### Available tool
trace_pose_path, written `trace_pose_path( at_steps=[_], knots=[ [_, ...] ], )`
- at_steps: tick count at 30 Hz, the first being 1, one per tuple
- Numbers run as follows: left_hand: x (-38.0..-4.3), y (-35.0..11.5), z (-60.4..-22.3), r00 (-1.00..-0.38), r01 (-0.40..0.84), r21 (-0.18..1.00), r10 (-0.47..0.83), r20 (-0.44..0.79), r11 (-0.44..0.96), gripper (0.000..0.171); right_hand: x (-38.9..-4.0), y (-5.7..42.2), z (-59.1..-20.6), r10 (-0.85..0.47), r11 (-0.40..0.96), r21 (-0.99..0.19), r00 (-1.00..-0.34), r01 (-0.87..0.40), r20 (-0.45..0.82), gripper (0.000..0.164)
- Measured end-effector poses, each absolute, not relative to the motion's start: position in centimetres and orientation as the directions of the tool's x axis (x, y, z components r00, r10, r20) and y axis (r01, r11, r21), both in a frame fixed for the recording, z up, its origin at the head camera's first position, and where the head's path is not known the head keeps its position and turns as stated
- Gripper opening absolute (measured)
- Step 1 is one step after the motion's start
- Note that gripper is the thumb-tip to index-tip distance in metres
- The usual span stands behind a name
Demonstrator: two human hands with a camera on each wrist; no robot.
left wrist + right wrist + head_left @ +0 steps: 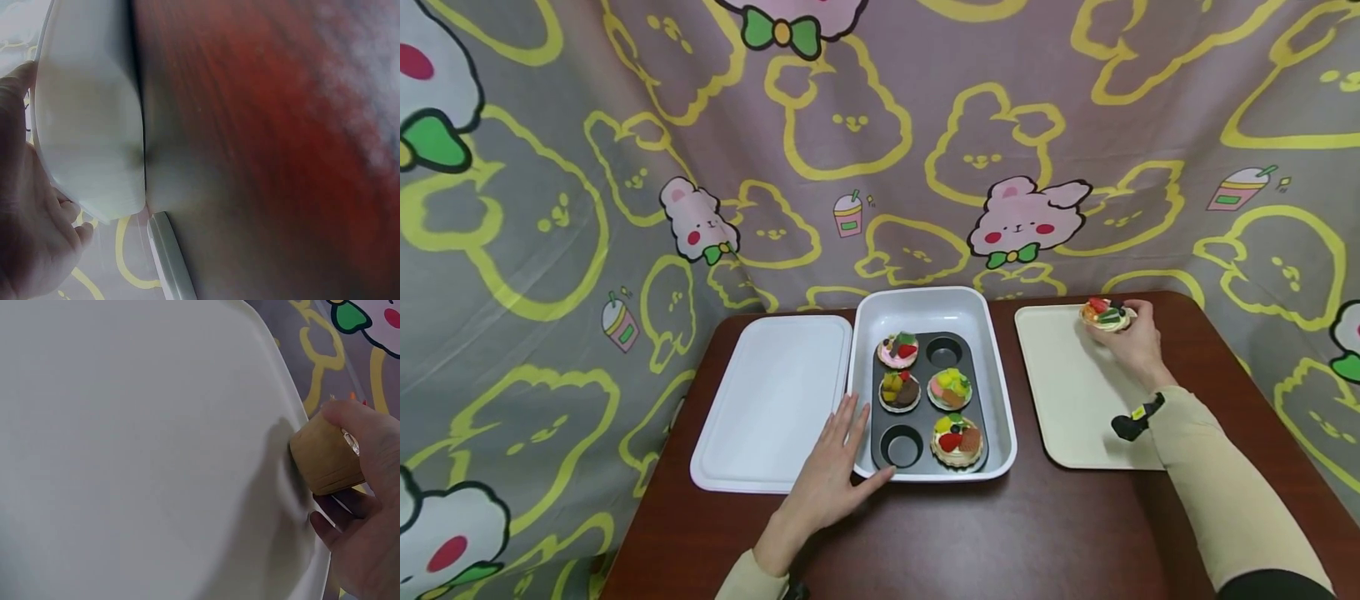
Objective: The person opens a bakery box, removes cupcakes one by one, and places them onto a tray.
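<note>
My right hand (1131, 342) grips a fruit tart (1107, 314) over the far right part of the cream tray (1060, 400). In the right wrist view, thumb and fingers are round the side of its tan shell (328, 456). My left hand (831, 471) rests with straight fingers on the near left rim of a white deep bin (1002, 400). Inside the bin lies a dark muffin pan (927, 425). Several tarts sit in its cups, among them a strawberry and cookie tart (957, 442) at the near right. The far right cup (943, 352) and near left cup (901, 447) hold nothing.
A white lid (775, 400) lies flat to the left of the bin. All of it stands on a dark brown table (955, 542). A patterned curtain (880, 150) hangs close behind the table and along its sides.
</note>
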State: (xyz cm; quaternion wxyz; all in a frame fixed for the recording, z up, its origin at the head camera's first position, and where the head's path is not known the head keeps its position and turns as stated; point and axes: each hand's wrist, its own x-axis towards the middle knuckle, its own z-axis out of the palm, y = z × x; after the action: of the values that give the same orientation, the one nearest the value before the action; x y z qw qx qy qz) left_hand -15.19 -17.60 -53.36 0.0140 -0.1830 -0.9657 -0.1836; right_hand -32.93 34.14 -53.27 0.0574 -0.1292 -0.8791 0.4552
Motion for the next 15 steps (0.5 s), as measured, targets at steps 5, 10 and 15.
trace_pose_path(
  at_steps=[5,10,15],
  knots=[
    [-15.21,-17.57,-53.27,-0.937,0.344,0.358,0.341,0.075,0.868,0.103,-32.98,34.26,-53.39,0.257,0.566,-0.810,-0.966,0.156,-0.007,0.090],
    [-15.18,-17.55,-53.22,-0.939,0.339,0.357,0.339,0.065,0.871,0.104,-32.82,34.60,-53.60,0.245,0.581,-0.799,-0.970,0.154,-0.009,0.090],
    [-15.23,-17.59,-53.30,-0.938,0.341,0.352,0.339,0.069,0.872,0.104,-32.68,34.89,-53.78,0.224,0.618,-0.774,-0.975,0.136,0.008,0.096]
  ],
)
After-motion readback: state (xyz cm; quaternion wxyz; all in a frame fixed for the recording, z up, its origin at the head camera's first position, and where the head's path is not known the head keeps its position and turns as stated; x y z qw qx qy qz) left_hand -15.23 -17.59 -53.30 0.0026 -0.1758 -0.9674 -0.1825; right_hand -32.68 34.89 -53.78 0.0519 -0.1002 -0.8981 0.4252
